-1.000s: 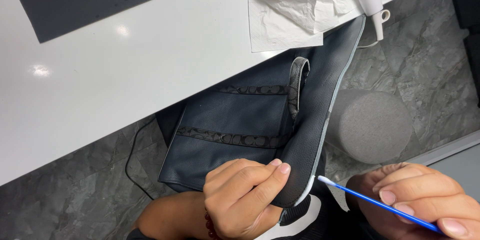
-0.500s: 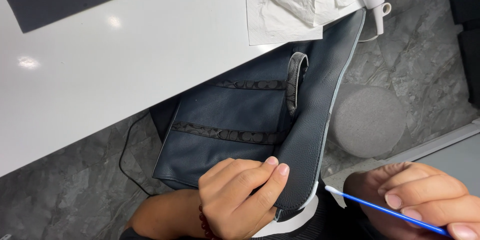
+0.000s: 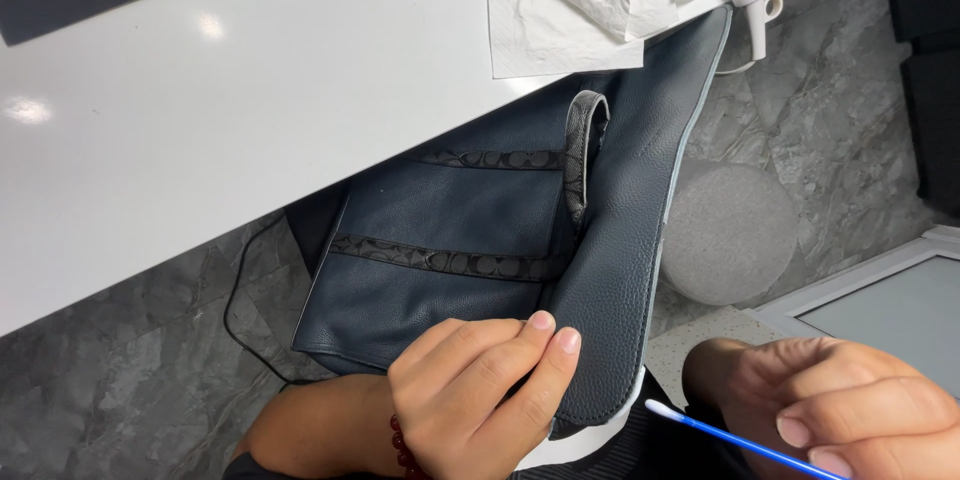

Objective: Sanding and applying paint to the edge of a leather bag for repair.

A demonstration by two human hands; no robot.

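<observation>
Closest in, the left hand (image 3: pixel 480 390) curls palm-down with its fingers bent together, fingertips (image 3: pixel 555 335) pressing the near edge of a dark navy pebbled-leather bag (image 3: pixel 450 230); a string of dark red beads (image 3: pixel 400 445) circles that wrist. Just to the right, the right hand (image 3: pixel 840 410) is closed in a pinch around a thin blue-stemmed swab with a white tip (image 3: pixel 700 424), the tip pointing left and hovering just short of the bag's lower flap, not touching it. The bag hangs off the edge of the white glossy table (image 3: pixel 200 140), between the person's lap and the tabletop, its long flap (image 3: pixel 630 240) folded up and running diagonally away. Patterned grey bands cross its body. Farther off on the table lie crumpled white paper sheets (image 3: pixel 560 10). A round grey stool (image 3: pixel 730 230) stands on the marbled grey floor (image 3: pixel 120 390).
</observation>
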